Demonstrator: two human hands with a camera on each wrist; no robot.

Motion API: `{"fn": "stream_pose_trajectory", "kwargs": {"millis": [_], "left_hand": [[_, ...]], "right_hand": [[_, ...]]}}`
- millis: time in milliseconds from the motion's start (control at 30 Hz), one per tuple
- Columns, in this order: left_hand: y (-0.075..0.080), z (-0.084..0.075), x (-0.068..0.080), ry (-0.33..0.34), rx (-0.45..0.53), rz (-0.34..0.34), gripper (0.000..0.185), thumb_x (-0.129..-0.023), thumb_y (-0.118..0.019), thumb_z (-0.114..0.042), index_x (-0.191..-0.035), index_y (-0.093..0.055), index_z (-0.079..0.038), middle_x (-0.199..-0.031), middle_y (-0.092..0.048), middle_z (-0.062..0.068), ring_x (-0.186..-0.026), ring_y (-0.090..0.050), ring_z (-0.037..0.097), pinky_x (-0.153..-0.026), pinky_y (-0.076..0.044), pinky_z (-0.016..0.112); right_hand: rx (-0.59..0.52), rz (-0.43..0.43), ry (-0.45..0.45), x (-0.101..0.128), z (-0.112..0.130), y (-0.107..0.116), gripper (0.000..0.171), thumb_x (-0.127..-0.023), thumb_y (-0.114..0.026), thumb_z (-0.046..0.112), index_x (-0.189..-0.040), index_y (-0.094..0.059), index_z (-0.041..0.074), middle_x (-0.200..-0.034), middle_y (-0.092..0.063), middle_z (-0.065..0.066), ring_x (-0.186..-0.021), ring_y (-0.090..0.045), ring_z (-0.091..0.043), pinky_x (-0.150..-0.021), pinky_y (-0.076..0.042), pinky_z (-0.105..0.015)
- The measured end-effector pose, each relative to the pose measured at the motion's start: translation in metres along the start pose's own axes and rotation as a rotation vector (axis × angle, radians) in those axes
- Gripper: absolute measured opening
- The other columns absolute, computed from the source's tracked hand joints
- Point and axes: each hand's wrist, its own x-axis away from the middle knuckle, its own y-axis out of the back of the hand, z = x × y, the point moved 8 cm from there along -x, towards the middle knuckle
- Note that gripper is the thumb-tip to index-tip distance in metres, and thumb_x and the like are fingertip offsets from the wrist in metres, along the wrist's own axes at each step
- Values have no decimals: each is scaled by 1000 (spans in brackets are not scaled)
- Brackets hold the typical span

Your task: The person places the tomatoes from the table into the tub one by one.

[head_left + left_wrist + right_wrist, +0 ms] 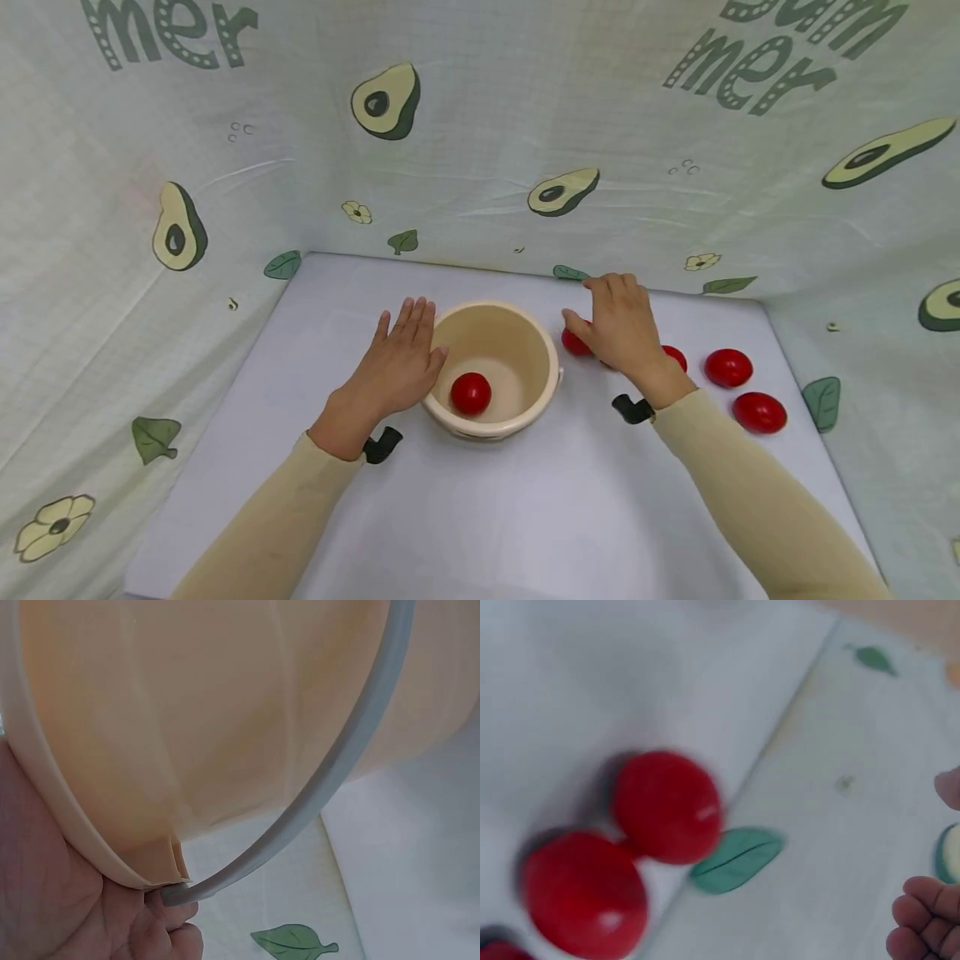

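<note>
A cream bucket (491, 337) stands mid-table with one red tomato (471, 392) inside. My left hand (407, 337) lies flat against the bucket's left wall, fingers straight. The left wrist view shows that wall (225, 712), its grey handle (337, 772) and my fingertips (165, 930) under the rim. My right hand (603, 312) arches over a tomato (574, 342) right of the bucket, thumb beside it. In the blurred right wrist view my loosely curled fingers (926, 922) hold nothing, and two tomatoes (667, 806) (585, 892) lie apart from them.
More red tomatoes (728, 367) (760, 412) (677, 357) lie on the white table (525, 517) to the right. Avocado-print cloth walls (487, 150) close the table in on the left, back and right.
</note>
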Motion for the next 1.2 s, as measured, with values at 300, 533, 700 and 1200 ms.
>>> {"fn": "stream_pose_trajectory", "kwargs": {"millis": [300, 533, 700, 1200], "left_hand": [[-1, 2, 1, -4, 17, 0, 74, -113, -39, -39, -166, -14, 5, -175, -12, 23, -164, -5, 38, -131, -4, 61], [-2, 1, 0, -3, 30, 4, 75, -113, -39, -40, -166, -13, 5, -175, -12, 22, -164, -4, 37, -132, -5, 59], [-2, 2, 1, -15, 21, -7, 75, -113, -39, -39, -166, -14, 7, -175, -13, 23, -164, -6, 39, -132, -7, 59], [-2, 1, 2, -20, 26, -6, 74, -113, -40, -39, -165, -15, 7, -174, -15, 24, -164, -7, 40, -132, -9, 59]], "right_hand": [[142, 258, -103, 24, -43, -53, 72, -93, -75, 50, -124, -59, -13, -119, -60, -31, -113, -50, -46, -92, -45, -62], [197, 313, -125, 27, -52, -73, 65, -93, -71, 53, -105, -60, -10, -102, -57, -26, -107, -50, -45, -89, -43, -59], [214, 341, -135, 27, -57, -81, 65, -93, -69, 53, -103, -60, -10, -99, -56, -25, -105, -49, -43, -89, -43, -58], [209, 235, -63, 23, -49, -82, 64, -88, -71, 52, -111, -58, -6, -103, -56, -23, -105, -50, -40, -90, -43, -55]]}}
